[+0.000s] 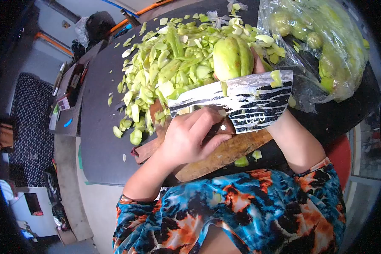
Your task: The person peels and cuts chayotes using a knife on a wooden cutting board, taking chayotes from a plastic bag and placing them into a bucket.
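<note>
My left hand is closed around the brown wooden handle of a wide cleaver. Its black and silver blade lies across the view, with bits of green stuck to it. Behind the blade, my right hand holds a pale green, furrowed chayote; the blade hides most of this hand. Whether the edge touches the chayote, I cannot tell. A wooden cutting board lies below both hands. Just beyond spreads a big heap of cut chayote pieces.
A clear plastic bag with several whole chayotes lies on the right of the dark table. Loose scraps lie by the board's near edge. A red stool or chair stands at the right.
</note>
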Demonstrator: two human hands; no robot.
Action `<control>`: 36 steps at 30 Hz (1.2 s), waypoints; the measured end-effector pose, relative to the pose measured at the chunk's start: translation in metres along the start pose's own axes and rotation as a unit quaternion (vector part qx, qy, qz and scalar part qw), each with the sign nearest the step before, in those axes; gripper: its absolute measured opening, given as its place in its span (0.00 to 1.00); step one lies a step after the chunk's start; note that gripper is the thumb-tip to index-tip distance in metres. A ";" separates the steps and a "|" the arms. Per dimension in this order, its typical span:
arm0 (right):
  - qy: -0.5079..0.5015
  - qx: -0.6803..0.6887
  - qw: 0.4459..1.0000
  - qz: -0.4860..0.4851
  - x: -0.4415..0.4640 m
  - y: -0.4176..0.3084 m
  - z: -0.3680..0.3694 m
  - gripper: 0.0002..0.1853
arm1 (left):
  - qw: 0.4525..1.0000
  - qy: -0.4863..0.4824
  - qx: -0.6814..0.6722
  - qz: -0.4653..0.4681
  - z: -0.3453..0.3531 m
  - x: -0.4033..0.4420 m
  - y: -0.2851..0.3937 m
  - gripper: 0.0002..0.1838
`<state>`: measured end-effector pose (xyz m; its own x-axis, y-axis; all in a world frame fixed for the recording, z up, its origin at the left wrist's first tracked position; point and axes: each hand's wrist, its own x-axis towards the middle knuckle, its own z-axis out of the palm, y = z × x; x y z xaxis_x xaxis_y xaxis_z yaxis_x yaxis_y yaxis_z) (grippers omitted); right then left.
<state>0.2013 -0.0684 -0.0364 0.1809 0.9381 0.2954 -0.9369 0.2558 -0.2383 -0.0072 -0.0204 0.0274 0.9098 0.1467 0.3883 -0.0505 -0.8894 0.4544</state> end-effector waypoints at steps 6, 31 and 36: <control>-0.012 -0.160 0.985 -0.070 -0.007 0.014 0.002 0.36 | 0.998 0.046 -0.005 0.051 0.006 0.002 -0.003 0.18; 0.206 -0.154 0.966 -0.018 -0.003 0.028 0.029 0.18 | 0.991 0.114 -0.033 -0.064 -0.019 0.005 -0.007 0.17; 0.204 -0.184 0.961 -0.042 0.000 0.018 0.051 0.29 | 0.931 0.262 -0.032 -0.253 -0.040 -0.005 -0.065 0.08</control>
<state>0.1695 -0.0754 0.0066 0.4230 0.9052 -0.0417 -0.7588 0.3287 -0.5623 -0.0249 0.0541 0.0276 0.4995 0.7459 0.4407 0.2900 -0.6233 0.7262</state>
